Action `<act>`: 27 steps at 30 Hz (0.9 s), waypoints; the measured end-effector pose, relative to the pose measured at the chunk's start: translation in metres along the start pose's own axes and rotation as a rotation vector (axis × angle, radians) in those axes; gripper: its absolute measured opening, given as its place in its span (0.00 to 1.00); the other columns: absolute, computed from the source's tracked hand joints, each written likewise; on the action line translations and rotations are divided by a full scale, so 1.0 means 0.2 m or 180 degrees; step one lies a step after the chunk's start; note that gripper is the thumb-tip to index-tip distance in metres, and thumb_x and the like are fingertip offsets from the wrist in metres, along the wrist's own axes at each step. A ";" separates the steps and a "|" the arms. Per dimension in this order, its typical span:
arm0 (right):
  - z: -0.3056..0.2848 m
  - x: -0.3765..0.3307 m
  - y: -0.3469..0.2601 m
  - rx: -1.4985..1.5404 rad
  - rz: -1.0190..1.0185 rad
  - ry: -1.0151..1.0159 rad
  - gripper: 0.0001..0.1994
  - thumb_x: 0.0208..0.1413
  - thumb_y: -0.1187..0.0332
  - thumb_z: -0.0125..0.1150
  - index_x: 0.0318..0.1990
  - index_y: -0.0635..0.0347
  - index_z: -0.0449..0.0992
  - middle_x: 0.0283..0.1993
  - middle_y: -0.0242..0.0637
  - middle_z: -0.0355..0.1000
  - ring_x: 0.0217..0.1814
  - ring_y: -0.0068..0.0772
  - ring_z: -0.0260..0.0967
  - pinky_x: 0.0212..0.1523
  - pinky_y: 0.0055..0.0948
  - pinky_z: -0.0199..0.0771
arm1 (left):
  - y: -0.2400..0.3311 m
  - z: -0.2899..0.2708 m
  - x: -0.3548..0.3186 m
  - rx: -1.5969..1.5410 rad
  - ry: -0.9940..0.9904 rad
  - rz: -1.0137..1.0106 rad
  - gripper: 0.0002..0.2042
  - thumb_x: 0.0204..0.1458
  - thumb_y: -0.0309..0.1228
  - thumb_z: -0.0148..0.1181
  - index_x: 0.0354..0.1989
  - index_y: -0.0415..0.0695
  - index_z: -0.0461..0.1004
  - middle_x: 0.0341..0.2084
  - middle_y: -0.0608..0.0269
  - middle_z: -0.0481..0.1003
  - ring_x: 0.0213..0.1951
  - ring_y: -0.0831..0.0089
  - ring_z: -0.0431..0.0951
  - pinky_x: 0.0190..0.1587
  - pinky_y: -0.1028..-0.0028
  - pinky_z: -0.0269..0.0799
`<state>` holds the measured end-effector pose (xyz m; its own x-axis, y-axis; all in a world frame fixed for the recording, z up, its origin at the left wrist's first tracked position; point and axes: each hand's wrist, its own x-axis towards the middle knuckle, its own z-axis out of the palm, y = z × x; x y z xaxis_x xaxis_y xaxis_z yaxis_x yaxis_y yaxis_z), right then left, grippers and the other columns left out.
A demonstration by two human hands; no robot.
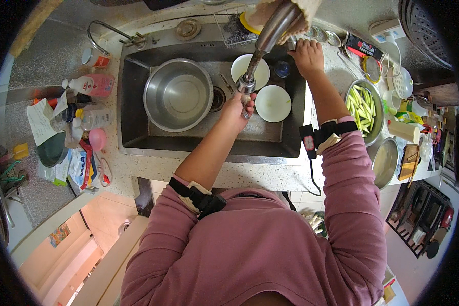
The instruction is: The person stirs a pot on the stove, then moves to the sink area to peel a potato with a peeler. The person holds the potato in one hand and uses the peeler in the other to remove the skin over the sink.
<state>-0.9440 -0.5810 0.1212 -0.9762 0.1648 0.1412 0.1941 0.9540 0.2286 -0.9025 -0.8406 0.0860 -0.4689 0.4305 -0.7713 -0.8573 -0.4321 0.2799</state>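
Note:
My left hand [233, 113] is under the metal faucet [247, 81], above the dark sink [132, 137]. Its fingers are curled around something small and shiny, just below the spout, that I cannot make out. My right hand [307, 57] reaches to the back right rim, its fingers bent over the faucet lever [291, 44]. Left of my left hand, a large steel basin [178, 95] stands in the sink. Two white bowls, a rear one [260, 74] and a nearer one [273, 103], lie to its right. A small dark blue object [282, 69] sits beside them.
On the right counter stand a steel bowl of green vegetable pieces [361, 107] and another steel bowl [385, 162]. A pink-liquid bottle [92, 84], a clear bottle [94, 118] and packets crowd the left counter. A wire rack [234, 25] is behind the sink.

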 end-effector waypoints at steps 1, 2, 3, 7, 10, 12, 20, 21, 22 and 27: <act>0.00 0.00 -0.01 -0.0011 0.0032 0.0106 0.25 0.48 0.50 0.58 0.46 0.62 0.69 0.40 0.38 0.71 0.48 0.39 0.64 0.51 0.37 0.59 | 0.00 -0.01 0.00 -0.0021 -0.0059 0.0022 0.14 0.61 0.40 0.45 0.41 0.41 0.65 0.31 0.59 0.74 0.22 0.80 0.69 0.19 0.82 0.64; -0.01 -0.01 -0.02 -0.0017 0.0085 0.0168 0.28 0.48 0.50 0.59 0.50 0.63 0.67 0.43 0.41 0.70 0.50 0.40 0.63 0.54 0.38 0.58 | 0.00 -0.02 0.00 -0.0063 -0.0117 0.0039 0.13 0.61 0.39 0.45 0.42 0.40 0.65 0.31 0.60 0.73 0.22 0.79 0.68 0.19 0.82 0.64; -0.02 -0.03 -0.03 -0.0024 0.0139 0.0231 0.30 0.48 0.51 0.59 0.53 0.63 0.65 0.46 0.43 0.69 0.52 0.42 0.62 0.56 0.40 0.57 | 0.00 -0.02 0.00 -0.0105 -0.0178 0.0056 0.13 0.61 0.39 0.45 0.42 0.40 0.65 0.30 0.60 0.73 0.22 0.79 0.68 0.19 0.82 0.64; -0.06 -0.22 -0.20 0.1199 -0.0069 0.1065 0.36 0.46 0.62 0.64 0.62 0.63 0.56 0.60 0.50 0.57 0.61 0.53 0.54 0.63 0.44 0.51 | 0.00 -0.03 -0.04 -0.0087 -0.0127 0.0094 0.12 0.60 0.37 0.48 0.43 0.41 0.66 0.29 0.61 0.72 0.24 0.78 0.69 0.21 0.81 0.64; -0.09 -0.46 -0.51 0.3364 0.0235 -0.0166 0.25 0.55 0.66 0.58 0.58 0.65 0.61 0.49 0.47 0.66 0.52 0.43 0.64 0.53 0.34 0.64 | -0.01 -0.04 -0.10 0.0238 -0.0056 0.0301 0.09 0.58 0.33 0.51 0.41 0.41 0.68 0.29 0.62 0.72 0.27 0.76 0.70 0.24 0.80 0.65; -0.13 -0.56 -0.65 0.5923 0.1020 -0.2259 0.13 0.62 0.61 0.49 0.48 0.57 0.69 0.35 0.31 0.70 0.34 0.26 0.68 0.37 0.26 0.69 | -0.02 -0.04 -0.15 0.0657 0.0044 0.0491 0.07 0.57 0.31 0.52 0.40 0.42 0.69 0.30 0.64 0.72 0.30 0.76 0.71 0.26 0.79 0.66; -0.26 -0.58 -0.91 0.7498 0.2748 -0.1805 0.09 0.63 0.63 0.43 0.40 0.59 0.67 0.32 0.35 0.71 0.28 0.28 0.67 0.22 0.28 0.66 | 0.01 -0.09 -0.26 0.2251 0.0567 0.1662 0.13 0.48 0.23 0.62 0.43 0.40 0.72 0.26 0.69 0.75 0.20 0.84 0.69 0.20 0.83 0.62; -0.27 -0.58 -0.91 0.7663 0.2820 -0.1753 0.10 0.63 0.63 0.42 0.41 0.59 0.66 0.32 0.36 0.71 0.27 0.29 0.67 0.22 0.28 0.66 | 0.03 -0.09 -0.27 0.2355 0.0510 0.1688 0.13 0.48 0.24 0.62 0.43 0.40 0.72 0.27 0.69 0.76 0.21 0.84 0.69 0.20 0.83 0.62; -0.27 -0.58 -0.91 0.7543 0.2944 -0.1897 0.11 0.63 0.63 0.40 0.41 0.60 0.66 0.32 0.36 0.70 0.27 0.30 0.67 0.22 0.29 0.67 | 0.04 -0.09 -0.28 0.2459 0.0457 0.1714 0.13 0.48 0.25 0.63 0.43 0.40 0.73 0.28 0.68 0.76 0.21 0.84 0.69 0.20 0.83 0.62; -0.22 -0.47 -0.89 0.8177 0.4615 -0.1600 0.15 0.64 0.60 0.36 0.40 0.64 0.63 0.31 0.41 0.66 0.30 0.34 0.66 0.25 0.32 0.68 | 0.04 -0.08 -0.41 0.2285 0.0324 0.1656 0.12 0.49 0.28 0.63 0.42 0.41 0.73 0.29 0.69 0.76 0.20 0.84 0.68 0.20 0.84 0.60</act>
<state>-0.8827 -0.7782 0.1098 -0.5900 0.0872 -0.8027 0.1726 -0.9575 -0.2309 -0.8680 -0.8917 0.1422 -0.8440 0.2311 -0.4841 -0.4837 0.0620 0.8730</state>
